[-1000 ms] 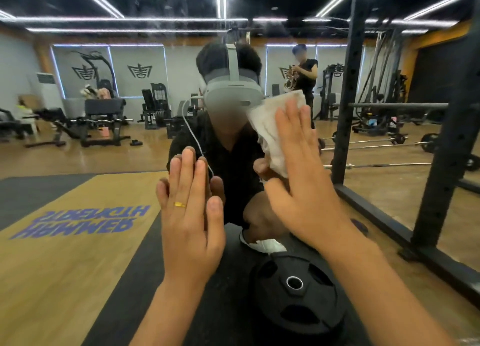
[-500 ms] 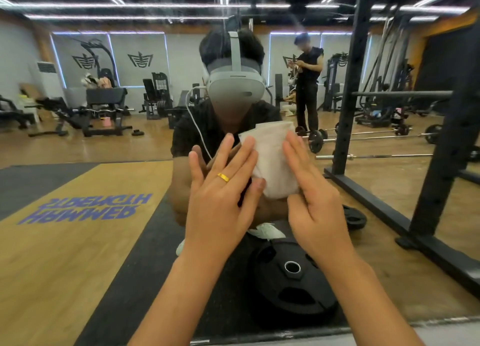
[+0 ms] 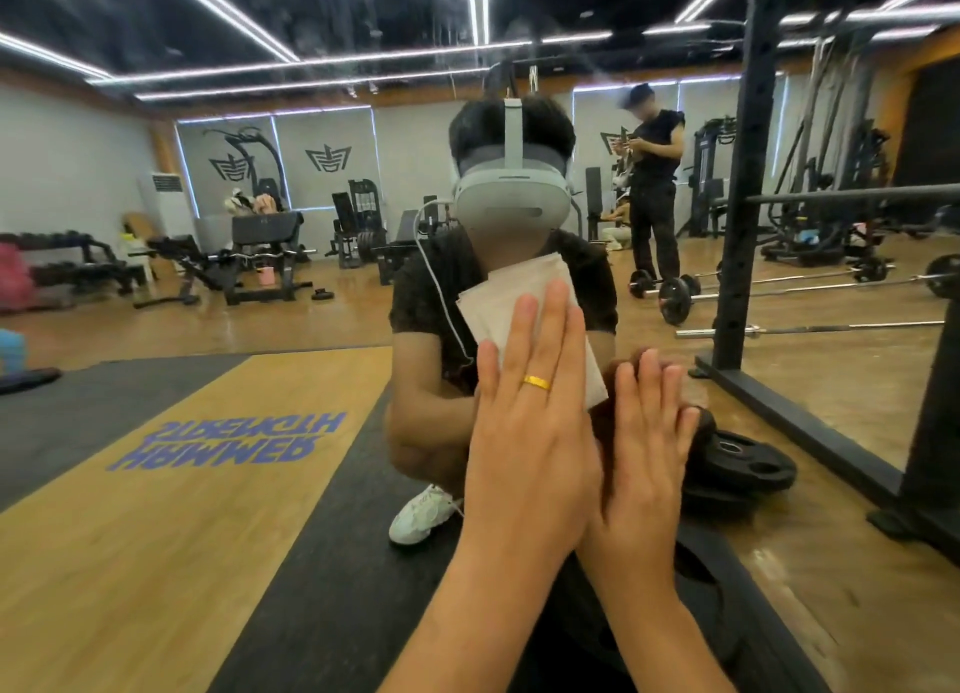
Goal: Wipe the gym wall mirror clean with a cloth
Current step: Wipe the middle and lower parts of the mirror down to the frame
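The cloth [image 3: 514, 297], white and folded, lies flat against the mirror [image 3: 156, 302], about midway across the part of the glass in view and well clear of its bottom edge. The left hand [image 3: 530, 432] presses it to the glass with an open palm: the fingers are straight and close together, pointing up, and cover the cloth's lower half. Its upper part and left corner stick out above the fingertips. A gold ring [image 3: 536, 382] sits on one finger of this hand.

The right hand [image 3: 644, 458] is also open, fingers straight and upright, palm toward the mirror. It is just beside the left hand, on its right and a little lower. Its fingertips are near the cloth's lower right corner; whether they touch it cannot be told. It holds nothing.

The glass shows a crouching person with a headset [image 3: 509, 198] behind the cloth, a plate [image 3: 737, 463] on the floor to the right of the hands, and a second person [image 3: 652, 188] standing farther back.
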`<state>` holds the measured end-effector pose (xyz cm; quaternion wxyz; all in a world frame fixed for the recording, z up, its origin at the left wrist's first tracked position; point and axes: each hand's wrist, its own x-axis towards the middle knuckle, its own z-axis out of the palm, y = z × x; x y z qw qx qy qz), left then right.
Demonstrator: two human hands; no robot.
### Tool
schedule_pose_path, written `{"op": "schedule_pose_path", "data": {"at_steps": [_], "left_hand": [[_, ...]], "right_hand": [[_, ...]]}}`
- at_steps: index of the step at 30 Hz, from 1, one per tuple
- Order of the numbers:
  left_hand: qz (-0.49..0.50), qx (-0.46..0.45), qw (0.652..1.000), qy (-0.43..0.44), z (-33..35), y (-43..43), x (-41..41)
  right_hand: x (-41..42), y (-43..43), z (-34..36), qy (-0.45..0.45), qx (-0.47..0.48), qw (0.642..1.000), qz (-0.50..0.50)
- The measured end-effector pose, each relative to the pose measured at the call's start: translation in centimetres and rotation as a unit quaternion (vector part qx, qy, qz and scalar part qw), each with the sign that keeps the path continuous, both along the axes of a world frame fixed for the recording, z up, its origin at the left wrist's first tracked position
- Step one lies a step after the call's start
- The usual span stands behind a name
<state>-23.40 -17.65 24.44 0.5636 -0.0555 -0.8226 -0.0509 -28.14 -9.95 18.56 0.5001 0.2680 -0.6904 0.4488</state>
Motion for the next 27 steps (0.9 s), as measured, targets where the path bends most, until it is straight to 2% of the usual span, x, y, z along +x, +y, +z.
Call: {"op": "schedule_pose_path", "data": {"at_steps": [4,6,11,14,18,20,23,25,27], "left_hand": [[0.047,-0.053,0.997,0.014,2.0,-0.8,-0.5],[0.040,-0.066,0.997,0.031,4.8,-1.4,-0.7],[0.037,0.022,0.996,0.081,12.6,-2.4,-1.2],[0.033,0.044,0.995,0.082,10.6,-0.4,-1.4],[0.062,-0.115,0.991,0.020,3.7,-1.2,-0.5],[0.058,-0.188,0.980,0.033,5.7,-1.9,-1.4],[0.051,-0.263,0.963,0.019,12.3,0.1,-2.9],[0.044,-0.279,0.959,-0.003,15.2,0.9,-3.1],[0.048,-0.265,0.963,-0.016,15.1,-0.2,-2.3]], "right_hand": [[0.0,-0.4,-0.2,-0.006,-0.010,1.000,0.000],[-0.1,-0.2,-0.3,-0.001,-0.010,1.000,0.000],[-0.4,-0.6,-0.3,0.005,-0.018,1.000,-0.007],[-0.6,-0.6,-0.5,0.004,-0.017,1.000,-0.012],[-0.4,-0.8,-0.7,0.005,-0.020,1.000,-0.007],[-0.4,-0.8,-0.3,0.004,-0.027,1.000,-0.005],[-0.6,-0.6,-0.3,-0.002,-0.025,0.999,-0.024],[-0.6,-0.7,-0.5,0.002,-0.025,0.999,-0.031],[-0.5,-0.9,-0.4,0.008,-0.021,0.999,-0.035]]}}
